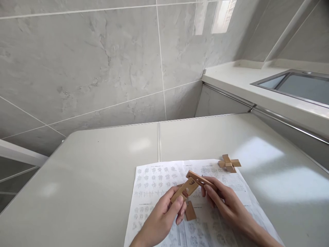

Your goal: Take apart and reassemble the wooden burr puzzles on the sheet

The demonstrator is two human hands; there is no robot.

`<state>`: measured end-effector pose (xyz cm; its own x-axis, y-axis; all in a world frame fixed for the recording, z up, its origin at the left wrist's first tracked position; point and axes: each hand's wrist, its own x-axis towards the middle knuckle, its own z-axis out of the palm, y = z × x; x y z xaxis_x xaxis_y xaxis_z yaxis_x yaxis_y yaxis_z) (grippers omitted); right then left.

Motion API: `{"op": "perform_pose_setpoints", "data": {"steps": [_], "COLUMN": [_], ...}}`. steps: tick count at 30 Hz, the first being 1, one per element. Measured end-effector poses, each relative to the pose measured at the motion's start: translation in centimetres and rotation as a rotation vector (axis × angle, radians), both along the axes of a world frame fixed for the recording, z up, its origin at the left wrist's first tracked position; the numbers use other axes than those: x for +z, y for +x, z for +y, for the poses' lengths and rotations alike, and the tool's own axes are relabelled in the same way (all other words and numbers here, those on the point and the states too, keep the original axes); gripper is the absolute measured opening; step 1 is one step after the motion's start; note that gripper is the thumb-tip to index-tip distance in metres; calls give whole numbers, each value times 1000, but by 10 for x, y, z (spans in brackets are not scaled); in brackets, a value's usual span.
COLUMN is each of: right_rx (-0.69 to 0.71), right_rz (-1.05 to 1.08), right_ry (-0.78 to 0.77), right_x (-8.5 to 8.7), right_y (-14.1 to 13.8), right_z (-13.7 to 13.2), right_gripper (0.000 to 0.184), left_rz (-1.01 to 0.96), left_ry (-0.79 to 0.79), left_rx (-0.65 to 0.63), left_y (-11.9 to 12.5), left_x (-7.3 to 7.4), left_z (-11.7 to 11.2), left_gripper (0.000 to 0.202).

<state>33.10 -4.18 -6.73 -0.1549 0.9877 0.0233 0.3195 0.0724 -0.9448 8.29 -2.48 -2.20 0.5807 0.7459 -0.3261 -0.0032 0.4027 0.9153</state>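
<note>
Above the printed sheet (154, 178) on the counter (89, 178), the left hand (164, 212) has its grip closed around a marked wooden bar (185, 190). The right hand (226, 202) has its grip pinching a second wooden bar (199, 178) that crosses the first. A wooden cross (229, 163) lies far right.

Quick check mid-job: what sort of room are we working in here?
Probably a home kitchen: a steel sink set in a counter, a grey tiled wall. The left hand and right hand hold wooden pieces over a table.
</note>
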Motion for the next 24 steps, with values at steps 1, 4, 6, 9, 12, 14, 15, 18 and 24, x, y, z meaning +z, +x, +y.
{"op": "perform_pose_setpoints", "data": {"steps": [1, 4, 6, 9, 12, 14, 15, 18, 24], "right_rx": [10, 29, 29, 16, 0, -6, -7, 1, 12], "right_rz": [30, 80, 101, 109, 94, 84, 78, 46, -79], "right_ry": [-11, -22, -11, 18, 45, 68, 86, 182, 325], "right_x": [1, 0, -1, 0, 3, 4, 4, 0, -7], "right_y": [-2, -6, -8, -9, -9, -9, -9, -9, -5], "right_z": [-1, -4, -6, -8, -7, -7, -7, -9, -9], "right_gripper": [36, 39, 41, 43, 43, 43, 43, 47, 59], "left_rz": [-2, -12, -18, -10, -6, -8, -9, -9, -8], "left_ry": [-3, -10, -9, -15, -24, -29, -32, -35, -31], "left_rx": [-5, -32, -45, -59, -61, -59, -60, -55, -32], "left_y": [1, 2, 3, 5, 6, 6, 6, 6, 8], "left_x": [0, -1, -2, -4, -6, -7, -8, -10, -10], "left_z": [1, 2, 3, 2, 2, 2, 2, 2, 1], "left_gripper": [46, 47, 48, 50, 50, 49, 48, 47, 48]}}
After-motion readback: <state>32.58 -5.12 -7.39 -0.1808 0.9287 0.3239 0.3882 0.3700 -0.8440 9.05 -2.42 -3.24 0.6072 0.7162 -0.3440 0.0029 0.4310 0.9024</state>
